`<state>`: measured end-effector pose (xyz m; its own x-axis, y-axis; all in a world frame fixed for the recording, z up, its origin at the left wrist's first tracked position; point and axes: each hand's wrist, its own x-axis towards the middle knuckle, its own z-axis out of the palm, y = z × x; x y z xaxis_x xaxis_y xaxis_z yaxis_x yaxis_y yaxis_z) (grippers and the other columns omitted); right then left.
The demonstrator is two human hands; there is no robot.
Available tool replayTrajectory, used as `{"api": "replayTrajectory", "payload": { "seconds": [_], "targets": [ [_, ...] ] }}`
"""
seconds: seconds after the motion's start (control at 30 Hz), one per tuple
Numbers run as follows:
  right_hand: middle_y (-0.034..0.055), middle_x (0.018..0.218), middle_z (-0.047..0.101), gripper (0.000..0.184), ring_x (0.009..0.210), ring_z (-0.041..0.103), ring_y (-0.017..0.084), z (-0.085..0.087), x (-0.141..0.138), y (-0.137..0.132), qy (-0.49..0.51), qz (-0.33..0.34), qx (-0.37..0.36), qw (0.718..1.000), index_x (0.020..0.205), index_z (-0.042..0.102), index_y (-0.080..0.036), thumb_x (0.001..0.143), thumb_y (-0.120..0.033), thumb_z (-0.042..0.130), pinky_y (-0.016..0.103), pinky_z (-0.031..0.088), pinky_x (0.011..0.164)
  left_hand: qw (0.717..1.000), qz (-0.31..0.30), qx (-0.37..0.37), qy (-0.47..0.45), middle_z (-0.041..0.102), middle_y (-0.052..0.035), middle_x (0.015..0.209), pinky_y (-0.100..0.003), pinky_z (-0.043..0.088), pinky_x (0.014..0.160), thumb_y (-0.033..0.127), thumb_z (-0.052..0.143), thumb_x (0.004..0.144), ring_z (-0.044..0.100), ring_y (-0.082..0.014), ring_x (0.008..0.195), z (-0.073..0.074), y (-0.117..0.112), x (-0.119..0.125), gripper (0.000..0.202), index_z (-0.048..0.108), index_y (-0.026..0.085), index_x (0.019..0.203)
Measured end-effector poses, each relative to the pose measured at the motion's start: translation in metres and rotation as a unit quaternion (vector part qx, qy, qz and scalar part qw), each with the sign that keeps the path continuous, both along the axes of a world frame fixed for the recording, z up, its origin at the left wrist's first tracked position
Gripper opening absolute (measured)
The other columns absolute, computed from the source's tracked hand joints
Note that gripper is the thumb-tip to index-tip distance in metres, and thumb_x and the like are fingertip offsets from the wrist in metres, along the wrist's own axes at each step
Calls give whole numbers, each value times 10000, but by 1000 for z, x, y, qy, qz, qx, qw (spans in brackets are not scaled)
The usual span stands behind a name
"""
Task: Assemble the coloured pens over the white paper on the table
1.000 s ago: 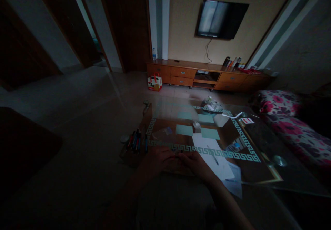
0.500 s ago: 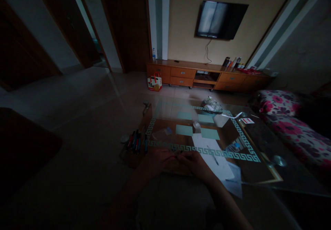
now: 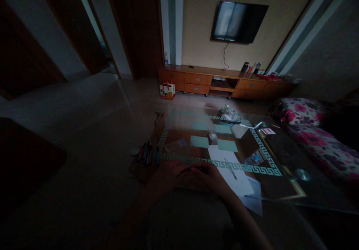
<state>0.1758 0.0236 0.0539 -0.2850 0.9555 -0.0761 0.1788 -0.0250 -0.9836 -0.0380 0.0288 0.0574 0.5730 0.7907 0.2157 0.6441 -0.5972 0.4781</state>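
Over the near edge of the glass table (image 3: 193,158), my left hand (image 3: 169,173) and my right hand (image 3: 206,173) meet with their fingertips nearly touching. Both are closed around something small and dark between them, which the dim light keeps me from making out. Left of my left hand lies a group of pens (image 3: 146,154) with dark, red and blue parts. Beyond my right hand, white sheets of paper (image 3: 221,154) spread over the glass, with a single pen (image 3: 233,173) on them.
A clear plastic bag (image 3: 176,145) lies beyond my left hand. Farther back are a small whitish object (image 3: 213,136) and a basket (image 3: 230,115) holding plastic. A flowered sofa (image 3: 311,137) stands at right, and a TV cabinet (image 3: 196,78) along the wall.
My fingers have shifted slightly; my right hand's fingers are now drawn in closer over the small thing. A reddish bit seen between my hands earlier is now hardly visible.
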Motion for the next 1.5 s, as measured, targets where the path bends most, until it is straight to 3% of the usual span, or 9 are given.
{"api": "replayTrajectory", "payload": {
  "seconds": [0.17, 0.27, 0.57, 0.73, 0.93, 1.17, 1.5],
  "targets": [
    [25, 709, 670, 512, 731, 608, 185, -5, 5, 1, -64, -27, -21, 997, 726, 683, -164, 912, -591, 469, 282, 447, 688, 1000, 3, 15, 4, 692, -36, 984, -305, 518, 812, 279, 547, 949, 646, -179, 907, -3, 1, -1, 210, 666, 245, 1119],
    [3, 616, 613, 518, 631, 556, 160, -9, 7, 2, -84, -15, -31, 996, 658, 646, -166, 905, -590, 479, 266, 405, 618, 1000, 2, 11, 2, 693, -29, 998, -316, 516, 834, 271, 558, 943, 645, -179, 915, -2, 1, 0, 209, 661, 250, 1123],
    [34, 836, 696, 215, 769, 617, 174, -8, 3, 0, -37, -4, 10, 999, 897, 692, -183, 825, -381, 647, 286, 470, 705, 1000, 9, 8, 28, 689, -25, 988, -319, 510, 810, 252, 562, 939, 644, -187, 909, 3, 0, -1, 190, 661, 241, 1100],
    [33, 867, 702, 257, 782, 624, 174, -1, 1, -1, -26, -40, 19, 999, 934, 676, -188, 784, -395, 695, 281, 476, 708, 1000, 4, 11, 27, 693, -29, 976, -317, 509, 824, 279, 550, 948, 647, -185, 910, 2, 0, -1, 197, 660, 238, 1105],
    [10, 635, 634, 458, 625, 560, 151, -10, 7, 2, -97, -30, -17, 995, 693, 675, -160, 891, -545, 527, 256, 399, 581, 1000, 5, 12, 23, 695, -30, 1011, -316, 508, 841, 273, 539, 953, 646, -182, 926, 4, -1, -1, 207, 655, 245, 1123],
    [20, 795, 685, 239, 731, 610, 166, -6, 3, 3, -36, -46, 22, 998, 836, 675, -185, 816, -422, 656, 267, 464, 664, 1000, 15, 11, 22, 703, -32, 996, -335, 508, 837, 288, 545, 949, 651, -188, 908, 3, -1, 0, 211, 663, 243, 1118],
    [34, 884, 696, 155, 824, 637, 176, -6, 4, 2, 4, -51, 73, 996, 926, 671, -198, 828, -318, 666, 296, 499, 766, 1000, 19, 7, 9, 711, -40, 1005, -327, 522, 833, 289, 499, 971, 661, -185, 917, 6, -2, 1, 234, 647, 235, 1144]
  ]
}}
